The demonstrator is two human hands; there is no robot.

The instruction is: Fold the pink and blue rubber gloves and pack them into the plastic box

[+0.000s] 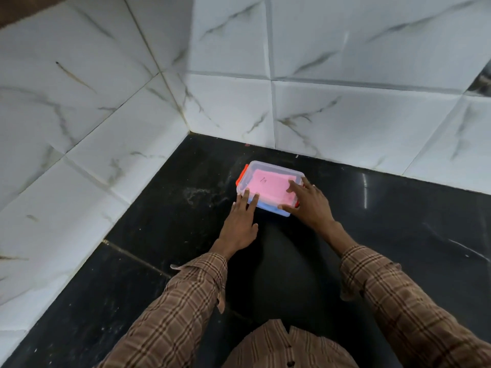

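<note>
Setting: we see a black countertop running into a corner of white marble-patterned wall tiles.
Plastic box: the clear plastic box sits on the countertop near the corner; an orange latch shows on its left end. We cannot tell whether a lid is on it.
Pink glove: a flat pink glove fills the top of the box.
Blue glove: a blue glove shows as a strip along the near edge, below the pink layer.
Left hand: our left hand lies flat, fingers extended, fingertips on the near left corner of the box, gripping nothing.
Right hand: our right hand is spread open over the right end of the box, fingers resting on the pink surface, not closed on anything.
Sleeves: brown plaid sleeves cover both forearms.
</note>
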